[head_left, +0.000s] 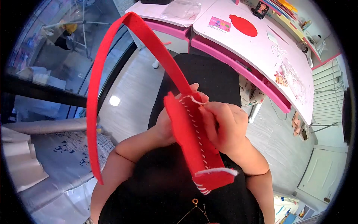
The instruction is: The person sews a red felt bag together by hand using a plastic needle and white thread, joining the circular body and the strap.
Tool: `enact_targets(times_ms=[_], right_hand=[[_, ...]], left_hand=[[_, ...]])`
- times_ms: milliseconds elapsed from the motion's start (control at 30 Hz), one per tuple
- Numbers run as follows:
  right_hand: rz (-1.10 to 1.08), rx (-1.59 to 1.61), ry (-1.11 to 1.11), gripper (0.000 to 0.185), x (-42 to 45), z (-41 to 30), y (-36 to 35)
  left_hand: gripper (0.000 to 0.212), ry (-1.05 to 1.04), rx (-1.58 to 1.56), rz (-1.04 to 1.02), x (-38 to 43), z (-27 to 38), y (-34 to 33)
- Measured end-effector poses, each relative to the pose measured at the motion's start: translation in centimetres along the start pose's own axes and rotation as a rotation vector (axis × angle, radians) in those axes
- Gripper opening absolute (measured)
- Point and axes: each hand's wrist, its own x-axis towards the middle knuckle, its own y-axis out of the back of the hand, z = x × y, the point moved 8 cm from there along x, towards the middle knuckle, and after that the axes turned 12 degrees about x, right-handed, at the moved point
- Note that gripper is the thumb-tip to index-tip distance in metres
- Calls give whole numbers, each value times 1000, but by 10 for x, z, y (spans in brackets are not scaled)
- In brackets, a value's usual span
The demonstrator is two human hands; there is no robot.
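Before my chest is a red felt piece [184, 134] with white whipstitching along a seam and at its lower corner. A long red felt strip [93, 92] rises from its upper end, arches over and hangs down on the left. My left hand [165, 123] grips the felt from behind, its fingertips showing near the strip's base. At the upper end of the seam, the fingers of my right hand [227, 120] are pinched at the white yarn [193, 98] against the felt; whether they hold a needle cannot be seen. Another white yarn tail [218, 170] lies across the lower end.
A white desk [232, 50] with a pink drawer edge stands ahead, bearing a red felt oval [244, 25], a pink printed card [219, 24], loose white yarn [278, 51] and clear plastic packaging [293, 79]. Silvery covered bedding [61, 168] lies at left, beside a glass door.
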Motion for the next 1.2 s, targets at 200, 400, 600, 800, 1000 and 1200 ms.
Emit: enact_targets(times_ms=[200,400,600,800,1000,1200], right_hand=[[-73,22,-159,15,0,1,-4],[-91,96,-349,14,-5,8,-11],[-91,44,-314,14,-5,9,-16],[-109,-101,-68,16,-1,-4,-14],[-148,-117,14,26,3,-8,-11],[-87,-58,34,26,1,-6,-9]], left_hand=[[42,44,62,111,-2,3,-6],[40,-16,100,18,-1,1,0],[39,9,-8,-20,1,-6,7],[38,-121,181,-39,2,-5,15],[38,-35,85,4,-2,3,4],[39,-20,42,-12,-3,2,4]])
